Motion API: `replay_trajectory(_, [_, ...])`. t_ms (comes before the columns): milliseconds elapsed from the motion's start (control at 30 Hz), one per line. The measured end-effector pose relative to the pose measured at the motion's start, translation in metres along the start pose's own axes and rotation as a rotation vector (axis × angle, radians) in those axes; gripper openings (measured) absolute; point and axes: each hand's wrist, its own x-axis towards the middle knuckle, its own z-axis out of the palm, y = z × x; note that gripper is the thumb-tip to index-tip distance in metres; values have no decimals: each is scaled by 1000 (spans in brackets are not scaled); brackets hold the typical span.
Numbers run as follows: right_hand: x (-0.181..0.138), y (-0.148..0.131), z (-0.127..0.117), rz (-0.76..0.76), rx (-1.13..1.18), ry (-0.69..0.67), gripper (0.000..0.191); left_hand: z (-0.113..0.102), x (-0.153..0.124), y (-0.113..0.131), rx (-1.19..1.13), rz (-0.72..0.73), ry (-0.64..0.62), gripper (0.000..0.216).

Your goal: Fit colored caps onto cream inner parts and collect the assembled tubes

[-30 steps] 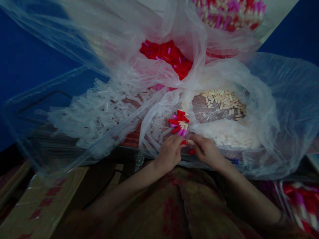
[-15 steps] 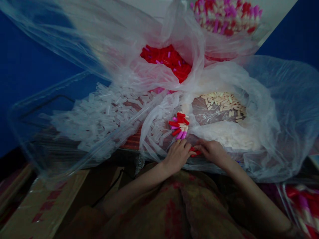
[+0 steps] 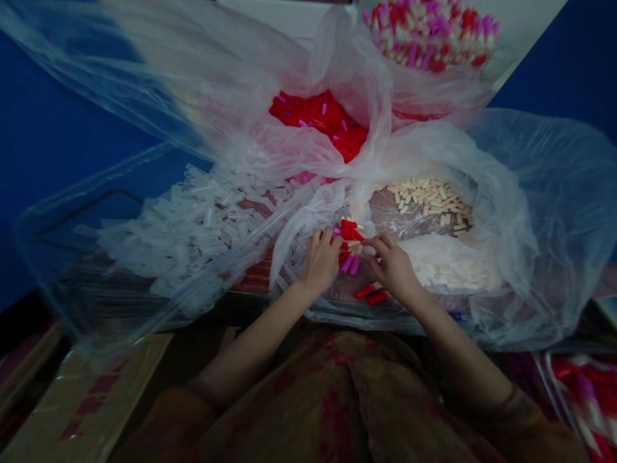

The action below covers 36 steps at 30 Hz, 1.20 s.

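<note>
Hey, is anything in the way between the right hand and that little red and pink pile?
Nothing visible is: the right hand has its fingertips at the right edge of the pile. Two loose red tubes lie nearer the body, outside that gap.

On the counter [image 3: 258, 273], at left, a tray [image 3: 250, 241] full of short tubes [image 3: 193, 212]. At the middle, farther back, a bag [image 3: 231, 96] with a pile of caps [image 3: 321, 122] in its mouth. To the right, a second bag [image 3: 511, 212], with loose pegs [image 3: 434, 194] inside, toward its far side. Behind this, a heap of pieces [image 3: 434, 32]. Between the tray and the second bag, a small bunch [image 3: 349, 230], flanked by the left grip [image 3: 322, 257] and the right grip [image 3: 391, 265]. Nearer the body, two separate caps [image 3: 373, 294] side by side. At lower left, a carton [image 3: 91, 399]; at lower right, a second heap [image 3: 585, 399].
</note>
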Motion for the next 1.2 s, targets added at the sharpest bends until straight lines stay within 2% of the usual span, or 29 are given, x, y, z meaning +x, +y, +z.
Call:
replay_trajectory(100, [6, -8, 11, -105, -39, -22, 28, -11, -7, 4, -104, 59, 20, 24])
replay_trajectory(200, [4, -11, 11, -183, 0, -36, 28, -18, -16, 5, -223, 50, 7, 20])
replay_trajectory(300, [-2, -10, 7, -243, 84, -66, 28, -18, -26, 6, -351, 28, -25, 15])
replay_trajectory(433, [-12, -9, 4, -304, 159, -103, 33, -12, -42, 12, -460, 0, 9, 14])
replay_trajectory(667, [-27, -19, 2, -356, 183, -158, 48, -4, -61, 25, -370, 46, 65, 21])
replay_trajectory(800, [-21, -21, -4, -293, 186, -235, 35, -8, -60, 19, -462, 20, 0, 18])
replay_trajectory(867, [-12, -15, -12, -209, 235, -235, 28, -18, -59, 11, -558, -65, -27, 12])
replay_trajectory(967, [5, 1, -24, -15, 273, -32, 23, -38, -62, -7, -669, -281, 19, 13])
replay_trajectory(1033, [13, 8, -23, 100, 280, 79, 22, -51, -68, -20, -775, -412, 70, 17])
replay_trajectory(1100, [17, 6, -13, 109, 307, 55, 21, -61, -77, -31, -907, -516, 99, 19])
replay_trajectory(1200, [18, -12, 13, -27, 288, -121, 18, -70, -90, -39, -1053, -634, 95, 21])
